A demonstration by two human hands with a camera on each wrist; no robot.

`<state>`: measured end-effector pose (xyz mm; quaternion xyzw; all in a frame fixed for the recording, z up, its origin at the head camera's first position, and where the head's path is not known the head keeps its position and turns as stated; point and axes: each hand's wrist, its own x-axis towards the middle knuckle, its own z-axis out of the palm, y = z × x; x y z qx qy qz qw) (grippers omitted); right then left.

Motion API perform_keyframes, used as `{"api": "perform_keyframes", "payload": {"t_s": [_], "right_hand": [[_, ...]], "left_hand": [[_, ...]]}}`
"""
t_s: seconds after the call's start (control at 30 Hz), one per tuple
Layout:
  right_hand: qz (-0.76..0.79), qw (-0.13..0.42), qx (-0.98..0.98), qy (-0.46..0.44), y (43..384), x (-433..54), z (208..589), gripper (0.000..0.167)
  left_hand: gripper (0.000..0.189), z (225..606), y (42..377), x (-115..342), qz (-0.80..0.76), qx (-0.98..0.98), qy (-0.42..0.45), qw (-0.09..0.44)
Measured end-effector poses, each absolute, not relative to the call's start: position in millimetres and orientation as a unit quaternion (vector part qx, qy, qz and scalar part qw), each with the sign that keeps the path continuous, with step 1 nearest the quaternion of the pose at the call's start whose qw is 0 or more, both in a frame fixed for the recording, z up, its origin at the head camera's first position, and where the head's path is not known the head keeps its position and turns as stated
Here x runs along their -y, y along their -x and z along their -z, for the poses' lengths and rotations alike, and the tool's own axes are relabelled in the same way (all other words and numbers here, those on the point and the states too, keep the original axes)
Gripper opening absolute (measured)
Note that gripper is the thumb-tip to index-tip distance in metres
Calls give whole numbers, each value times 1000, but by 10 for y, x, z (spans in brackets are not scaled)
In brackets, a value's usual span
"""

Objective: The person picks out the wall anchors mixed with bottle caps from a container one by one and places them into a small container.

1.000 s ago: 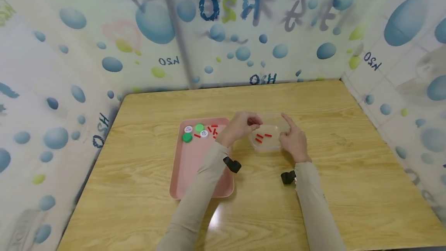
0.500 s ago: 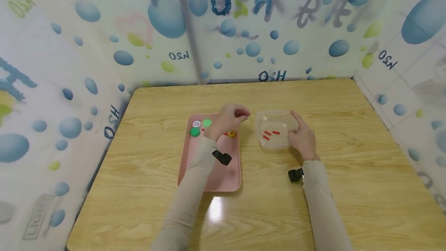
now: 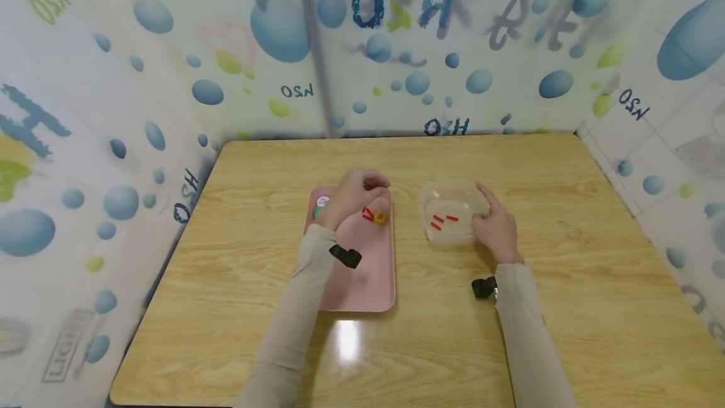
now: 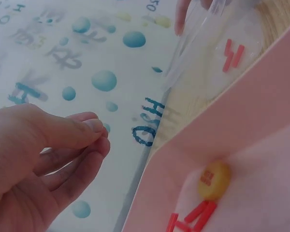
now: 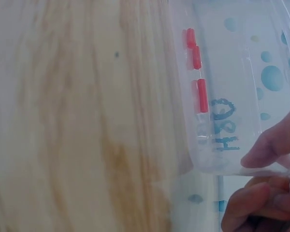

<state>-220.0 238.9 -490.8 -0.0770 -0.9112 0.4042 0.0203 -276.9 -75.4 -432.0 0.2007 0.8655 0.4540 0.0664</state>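
Note:
My left hand (image 3: 352, 197) is over the far end of the pink tray (image 3: 367, 276). In the left wrist view its thumb rests against the fingertips, with nothing seen between them. Below it in the tray lie a yellow bottle cap (image 4: 214, 180) and several short red sticks (image 4: 203, 216). To the right stands a clear plastic container (image 3: 427, 218) with three red sticks (image 5: 202, 95) inside. My right hand (image 3: 498, 232) holds its right side, thumb inside the wall and other fingers outside, index finger stretched along the rim.
A white cap (image 3: 323, 201) and a green cap (image 3: 317, 213) show at the tray's far left, the green one partly behind my left hand. Tray and container stand apart on a wooden table (image 3: 487, 345). A patterned curtain (image 3: 238, 99) borders its back and sides.
My left hand has moved left from over the container's near-left edge to above the tray, uncovering the yellow cap. The right hand keeps its hold on the container. The head view has shifted slightly.

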Motion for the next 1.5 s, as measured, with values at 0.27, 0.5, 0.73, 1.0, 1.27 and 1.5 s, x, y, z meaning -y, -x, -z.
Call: {"api": "perform_keyframes", "payload": {"t_s": [0.27, 0.5, 0.73, 1.0, 1.27, 1.5], "right_hand": [[-411, 19, 907, 84, 2174, -2373, 4907, 77], [-399, 30, 913, 78, 2183, -2356, 4924, 76], [-394, 37, 915, 77, 2166, -2340, 4922, 76], [-388, 43, 918, 72, 2156, -2319, 4912, 76], [-388, 44, 917, 75, 2172, -2332, 4915, 76], [-395, 44, 915, 73, 2171, -2324, 4920, 76]], "left_hand": [[20, 4332, 2756, 1042, -439, -877, -191, 39], [20, 4367, 2687, 1243, -447, -878, -167, 38], [21, 4416, 2689, 1349, -442, -882, -158, 38], [20, 4527, 2730, 1507, -427, -894, -132, 39], [16, 4609, 2691, 1596, -419, -899, -121, 31], [12, 4667, 2668, 1628, -401, -908, -114, 37]]}}
